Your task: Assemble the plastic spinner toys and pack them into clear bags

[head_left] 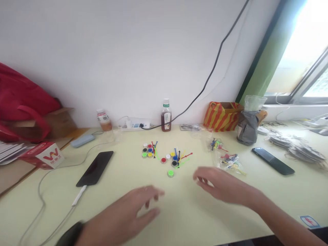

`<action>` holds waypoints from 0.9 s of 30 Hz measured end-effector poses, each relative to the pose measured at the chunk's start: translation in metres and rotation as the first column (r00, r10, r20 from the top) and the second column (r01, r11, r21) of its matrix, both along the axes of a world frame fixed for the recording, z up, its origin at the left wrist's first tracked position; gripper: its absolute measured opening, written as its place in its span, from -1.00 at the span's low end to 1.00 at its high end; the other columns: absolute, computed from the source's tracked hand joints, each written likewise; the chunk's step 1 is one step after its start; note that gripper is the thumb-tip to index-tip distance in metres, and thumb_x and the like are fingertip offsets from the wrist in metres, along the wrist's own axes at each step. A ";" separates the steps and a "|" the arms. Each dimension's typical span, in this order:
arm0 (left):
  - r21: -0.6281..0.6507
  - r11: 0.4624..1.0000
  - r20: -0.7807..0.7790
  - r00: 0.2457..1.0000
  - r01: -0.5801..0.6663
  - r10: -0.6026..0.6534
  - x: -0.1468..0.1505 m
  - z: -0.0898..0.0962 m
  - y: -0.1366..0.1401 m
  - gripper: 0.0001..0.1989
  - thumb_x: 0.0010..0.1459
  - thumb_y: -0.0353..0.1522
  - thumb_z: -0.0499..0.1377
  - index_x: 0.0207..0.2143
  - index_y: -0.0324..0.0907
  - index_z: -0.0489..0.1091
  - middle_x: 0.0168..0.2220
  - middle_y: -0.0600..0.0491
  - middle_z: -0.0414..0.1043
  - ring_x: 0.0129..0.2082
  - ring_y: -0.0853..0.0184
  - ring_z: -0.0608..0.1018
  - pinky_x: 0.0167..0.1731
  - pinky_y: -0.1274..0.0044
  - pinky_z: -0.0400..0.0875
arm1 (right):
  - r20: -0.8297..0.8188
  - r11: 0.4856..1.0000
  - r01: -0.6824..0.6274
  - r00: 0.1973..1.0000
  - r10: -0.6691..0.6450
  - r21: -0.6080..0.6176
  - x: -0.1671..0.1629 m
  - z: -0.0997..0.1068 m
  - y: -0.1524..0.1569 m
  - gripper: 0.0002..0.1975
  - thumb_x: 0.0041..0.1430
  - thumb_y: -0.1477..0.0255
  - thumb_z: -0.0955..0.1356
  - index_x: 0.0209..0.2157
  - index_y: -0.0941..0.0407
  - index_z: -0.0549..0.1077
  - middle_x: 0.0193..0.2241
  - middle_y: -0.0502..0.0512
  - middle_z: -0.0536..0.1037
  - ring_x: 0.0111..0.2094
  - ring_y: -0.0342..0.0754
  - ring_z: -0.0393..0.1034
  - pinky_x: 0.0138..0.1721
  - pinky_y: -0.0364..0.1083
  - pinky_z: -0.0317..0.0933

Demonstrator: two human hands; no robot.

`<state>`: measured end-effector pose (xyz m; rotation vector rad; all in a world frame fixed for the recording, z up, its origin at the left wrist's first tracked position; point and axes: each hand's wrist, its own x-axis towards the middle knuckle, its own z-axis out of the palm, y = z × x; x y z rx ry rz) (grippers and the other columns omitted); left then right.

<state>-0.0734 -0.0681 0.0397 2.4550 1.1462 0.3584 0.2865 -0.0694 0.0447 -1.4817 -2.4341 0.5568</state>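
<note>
My left hand [125, 212] hovers over the near part of the table, thumb and fingers apart, with nothing in it. To the right, my right hand [220, 184] is loosely curved with a gap between thumb and fingers, also holding nothing. A small round green-topped piece [171, 173] lies between and beyond the hands, nearest to both. Behind it sit a red round piece [163, 160], a white one [168, 157] and a black one [174, 164], beside thin coloured arrow-shaped sticks [187, 156]. Another cluster of round pieces [150, 150] with sticks lies farther left.
Clear bags of coloured sticks [230, 163] lie near a phone [273, 160] at right. Left are a charging phone [95, 168] and a red-white box [46, 155]. Along the wall stand a dark drink bottle [166, 118], another bottle [104, 120], a power strip [135, 125] and a striped bag [217, 116].
</note>
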 end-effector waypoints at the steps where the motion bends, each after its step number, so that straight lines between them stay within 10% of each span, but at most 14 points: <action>1: 0.015 0.999 -0.033 0.999 0.040 -0.040 0.020 0.000 0.017 -0.68 0.39 -0.18 0.09 0.10 -0.02 0.46 -0.03 -0.03 0.57 -0.10 0.20 0.59 -0.04 0.43 0.51 | 0.016 0.998 0.034 0.999 -0.035 0.049 -0.008 -0.001 0.025 -0.80 0.42 0.43 0.23 -0.16 0.02 0.50 -0.16 0.09 0.62 -0.17 0.03 0.52 -0.14 -0.05 0.33; 9: 0.225 0.962 -0.156 0.981 0.152 -0.118 0.080 -0.039 0.075 -0.79 0.45 -0.34 -0.05 -0.08 -0.14 0.37 -0.14 -0.06 0.49 -0.17 0.14 0.59 -0.17 0.39 0.46 | 0.025 0.969 0.002 1.000 -0.009 0.246 -0.029 -0.064 0.086 -0.76 0.44 0.53 0.20 -0.11 0.08 0.49 -0.14 0.13 0.59 -0.13 0.02 0.48 -0.10 -0.03 0.28; 27: 0.039 0.980 0.280 0.940 0.195 -0.198 0.068 -0.048 0.077 -0.86 0.30 -0.32 0.20 -0.11 -0.12 0.47 -0.24 0.05 0.41 -0.34 0.34 0.43 -0.25 0.49 0.39 | 0.023 0.965 -0.021 1.000 0.015 0.261 -0.015 -0.062 0.074 -0.81 0.36 0.56 0.22 -0.24 0.06 0.43 -0.23 0.07 0.55 -0.19 0.01 0.44 -0.22 -0.06 0.22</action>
